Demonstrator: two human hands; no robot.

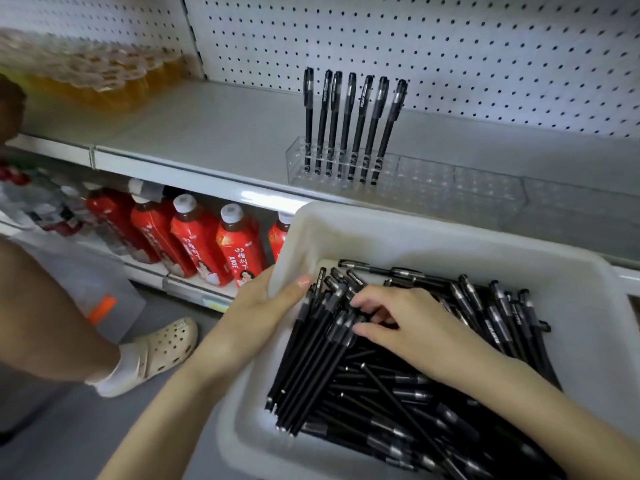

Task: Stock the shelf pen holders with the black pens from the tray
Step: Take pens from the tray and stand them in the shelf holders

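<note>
Right-hand fingers point(367, 301) curl over the cap ends of a bundle of black pens point(322, 358), thumb beneath them, pinching the pens at the left side of a white tray point(450, 237). The right hand point(412, 327) reaches in from the near right, its wrist lying across the heap and hiding the pens below it. The left hand point(256, 306) grips the tray's left wall, thumb hooked over the rim. The tray holds a deep, loose pile of capped pens lying at all angles.

Just beyond the tray, on the grey shelf point(207, 133), a clear pen holder point(450, 181) carries seven upright pens point(349, 123) at its left end; its other holes stand bare. A white pegboard point(485, 46) backs the shelf. Blurred yellow drinks point(104, 74) sit far left, red juice bottles point(207, 244) on the shelf below. Another person's leg and beige clog point(162, 348) stand at the near left.
</note>
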